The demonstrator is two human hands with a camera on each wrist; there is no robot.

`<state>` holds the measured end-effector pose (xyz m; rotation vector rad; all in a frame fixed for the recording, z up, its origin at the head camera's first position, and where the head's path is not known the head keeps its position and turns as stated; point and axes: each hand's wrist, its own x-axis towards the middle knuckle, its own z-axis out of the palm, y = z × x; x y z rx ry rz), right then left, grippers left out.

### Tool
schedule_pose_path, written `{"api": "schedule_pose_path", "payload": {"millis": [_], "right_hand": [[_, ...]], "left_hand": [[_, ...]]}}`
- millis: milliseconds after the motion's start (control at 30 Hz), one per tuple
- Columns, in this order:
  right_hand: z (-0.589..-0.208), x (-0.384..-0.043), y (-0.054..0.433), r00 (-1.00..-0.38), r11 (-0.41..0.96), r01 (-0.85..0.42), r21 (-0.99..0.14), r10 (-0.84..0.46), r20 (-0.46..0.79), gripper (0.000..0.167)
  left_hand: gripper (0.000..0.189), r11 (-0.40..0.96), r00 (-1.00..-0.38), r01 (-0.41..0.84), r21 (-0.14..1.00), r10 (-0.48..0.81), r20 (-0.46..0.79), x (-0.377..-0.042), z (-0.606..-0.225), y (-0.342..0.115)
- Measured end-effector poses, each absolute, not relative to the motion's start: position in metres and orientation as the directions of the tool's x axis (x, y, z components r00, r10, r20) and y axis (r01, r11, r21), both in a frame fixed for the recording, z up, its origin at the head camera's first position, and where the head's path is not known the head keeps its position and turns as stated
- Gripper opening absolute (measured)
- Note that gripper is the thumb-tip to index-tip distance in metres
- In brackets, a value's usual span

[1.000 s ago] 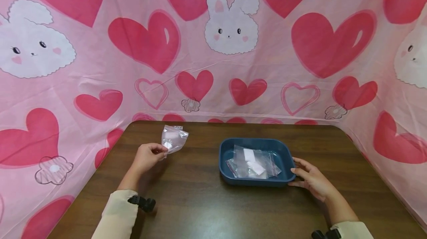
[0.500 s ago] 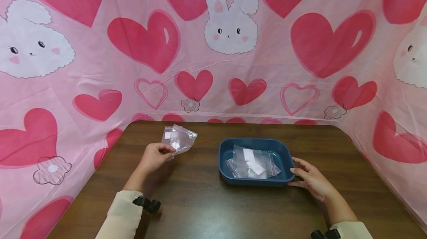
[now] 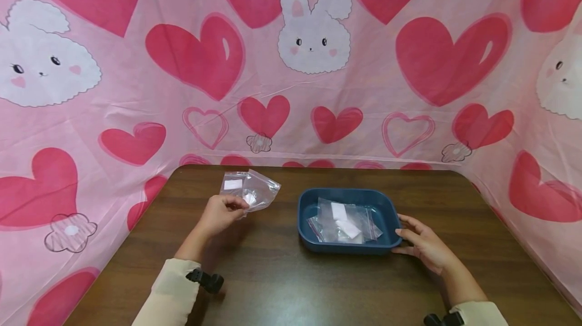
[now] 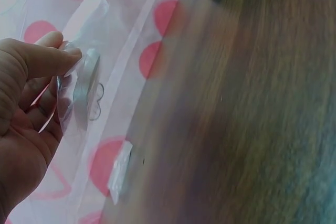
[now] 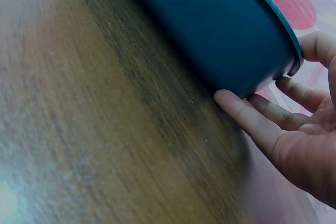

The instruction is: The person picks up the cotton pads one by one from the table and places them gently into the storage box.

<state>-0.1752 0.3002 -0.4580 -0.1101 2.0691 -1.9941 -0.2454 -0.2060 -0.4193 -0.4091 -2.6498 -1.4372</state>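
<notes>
My left hand (image 3: 223,215) pinches a small clear zip bag (image 3: 262,190) with something white inside, lifted above the table. In the left wrist view, thumb and fingertips grip the edge of this bag (image 4: 84,90). Behind it a second zip bag (image 3: 233,184) with a white piece lies on the table, partly covered by the hand and the held bag. My right hand (image 3: 425,245) holds the right end of a dark blue tray (image 3: 350,248), thumb at the rim and fingers against the outer wall (image 5: 226,30). Several zip bags (image 3: 347,225) with white pieces lie inside the tray.
The brown wooden table (image 3: 273,275) ends at the back and sides against a pink cloth (image 3: 318,88) printed with hearts and rabbits. Each wrist carries a black camera mount (image 3: 205,280).
My left hand has moved right with the pinched bag, uncovering more of the bag lying behind. The right hand and the tray stay in place.
</notes>
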Motion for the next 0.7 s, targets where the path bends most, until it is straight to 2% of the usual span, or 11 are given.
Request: {"api": "schedule_pose_path", "payload": {"millis": [567,700], "right_hand": [[-0.458,-0.174,0.299,-0.967,0.045,0.121,-0.992,-0.22,-0.128,0.059],[-0.457,-0.173,0.298,-0.969,0.048,0.12,-0.992,-0.214,-0.127,0.06]], "left_hand": [[0.01,0.431,-0.91,0.39,0.814,0.312,0.271,-0.243,-0.41,-0.181],[0.011,0.443,-0.89,0.434,0.784,0.349,0.295,-0.245,-0.41,-0.176]]}}
